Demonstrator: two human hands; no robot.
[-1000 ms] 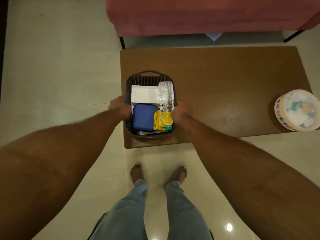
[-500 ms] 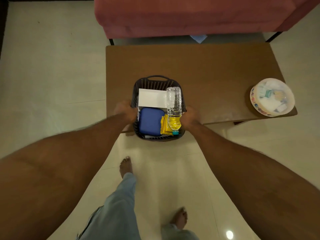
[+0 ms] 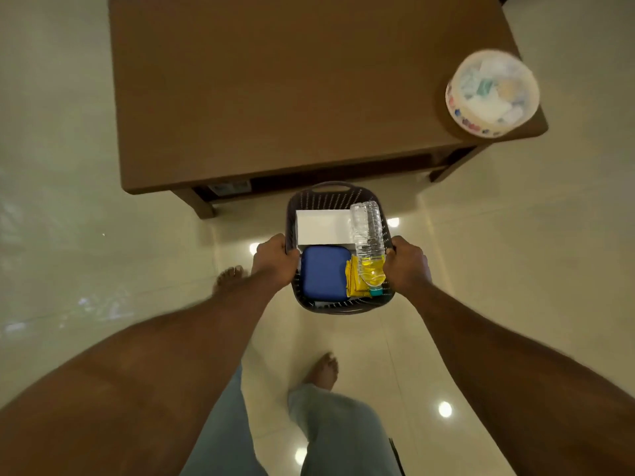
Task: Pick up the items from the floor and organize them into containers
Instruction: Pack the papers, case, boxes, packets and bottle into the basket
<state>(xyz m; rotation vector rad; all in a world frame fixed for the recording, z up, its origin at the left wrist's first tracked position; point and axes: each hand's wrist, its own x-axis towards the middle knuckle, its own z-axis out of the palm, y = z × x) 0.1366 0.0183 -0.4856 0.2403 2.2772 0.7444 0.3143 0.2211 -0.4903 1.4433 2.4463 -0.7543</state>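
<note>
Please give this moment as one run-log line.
left grip, right grip: hold basket sides | basket: over floor, near table | inside: blue case, white box, bottle

- My basket (image 3: 338, 197) is dark grey, patterned with rows of slots.
- In it: a white box (image 3: 323, 226), blue case (image 3: 323, 273), yellow packet (image 3: 354, 281), and clear bottle (image 3: 367, 228) of yellow liquid.
- The table (image 3: 275, 97) is brown; my trousers (image 3: 340, 434) are pale blue.

the basket (image 3: 330, 197) is dark plastic with lots of little slots in its wall. the bottle (image 3: 367, 231) is clear, bumpy plastic. the blue case (image 3: 323, 273) looks smooth and matt. the table (image 3: 275, 97) is brown wood, smooth and dull. the floor (image 3: 68, 166) is shiny tile with bright light spots on it
</note>
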